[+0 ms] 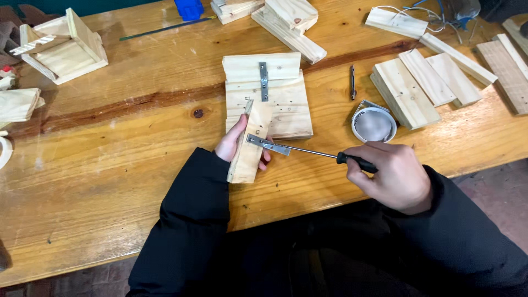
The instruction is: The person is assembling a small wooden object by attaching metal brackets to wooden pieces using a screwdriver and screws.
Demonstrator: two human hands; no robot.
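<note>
Resting across left fingers [237, 144] (wood strip [248, 147])

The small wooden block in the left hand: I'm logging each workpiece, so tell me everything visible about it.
The small pale pine block is a narrow, unfinished rectangular piece, held tilted on edge above the wooden workbench. The left hand grips it from the left, fingers wrapped behind it. A flat silver metal bracket lies across its face, and the screwdriver in the right hand meets that bracket. Its upper end overlaps the larger pine panel with a metal strap behind it.
</note>
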